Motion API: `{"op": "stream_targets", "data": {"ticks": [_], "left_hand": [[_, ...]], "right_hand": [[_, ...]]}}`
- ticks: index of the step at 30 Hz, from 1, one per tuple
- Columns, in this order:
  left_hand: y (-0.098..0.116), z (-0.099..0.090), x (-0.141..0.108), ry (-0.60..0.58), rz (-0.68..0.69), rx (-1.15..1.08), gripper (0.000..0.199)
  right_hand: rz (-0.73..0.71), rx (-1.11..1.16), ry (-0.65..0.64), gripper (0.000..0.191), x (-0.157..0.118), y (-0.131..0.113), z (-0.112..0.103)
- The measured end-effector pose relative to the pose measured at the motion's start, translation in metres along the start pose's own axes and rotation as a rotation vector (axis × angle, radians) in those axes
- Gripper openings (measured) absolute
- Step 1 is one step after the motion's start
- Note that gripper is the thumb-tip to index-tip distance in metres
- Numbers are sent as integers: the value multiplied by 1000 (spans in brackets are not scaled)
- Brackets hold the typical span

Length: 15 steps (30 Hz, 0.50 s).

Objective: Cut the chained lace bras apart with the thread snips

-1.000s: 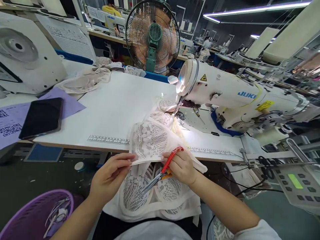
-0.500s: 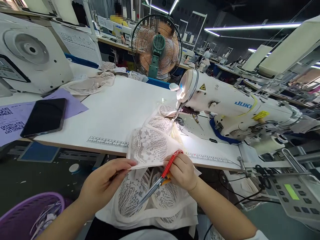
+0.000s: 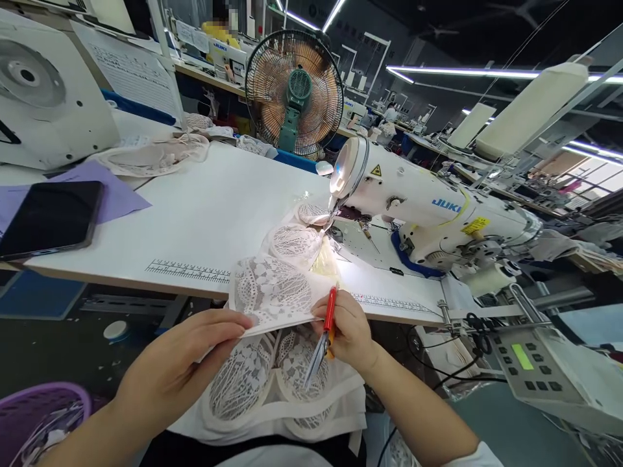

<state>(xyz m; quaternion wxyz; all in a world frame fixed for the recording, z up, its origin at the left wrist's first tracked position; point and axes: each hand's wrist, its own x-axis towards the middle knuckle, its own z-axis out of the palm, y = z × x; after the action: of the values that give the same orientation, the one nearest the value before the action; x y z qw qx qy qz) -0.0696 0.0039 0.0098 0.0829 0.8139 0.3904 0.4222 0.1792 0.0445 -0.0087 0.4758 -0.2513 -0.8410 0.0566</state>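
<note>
My left hand (image 3: 178,357) pinches the lower left edge of a white lace bra (image 3: 272,285) between thumb and fingers. The bra lies over the front edge of the table and reaches up to the needle area of the white sewing machine (image 3: 409,194). At the same edge, farther right, my right hand (image 3: 349,334) grips the fabric. It also holds scissors (image 3: 330,311) with red and orange handles, their blades pointing down over my lap. Another lace bra piece (image 3: 238,383) with two cups rests on my lap, below both hands.
A black phone (image 3: 51,217) and purple paper (image 3: 114,191) lie at the left of the table (image 3: 195,224). A green fan (image 3: 294,94) stands behind it. At lower left is a purple basket (image 3: 46,392); a control box (image 3: 525,360) hangs at right.
The view has turned slightly, so the table and machine sit farther left. The scissor blades have swung to point more steeply down. Both hands keep hold of the bra edge.
</note>
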Motion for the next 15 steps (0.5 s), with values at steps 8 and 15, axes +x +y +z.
{"op": "stream_targets", "data": {"ticks": [8,15], "left_hand": [[5,5,5,120,32,63,20],[12,2,2,86,8,29,27]], "right_hand": [[4,0,13,17,0,0,-1],[-60,0,-27,23,-2,-5,-1]]}}
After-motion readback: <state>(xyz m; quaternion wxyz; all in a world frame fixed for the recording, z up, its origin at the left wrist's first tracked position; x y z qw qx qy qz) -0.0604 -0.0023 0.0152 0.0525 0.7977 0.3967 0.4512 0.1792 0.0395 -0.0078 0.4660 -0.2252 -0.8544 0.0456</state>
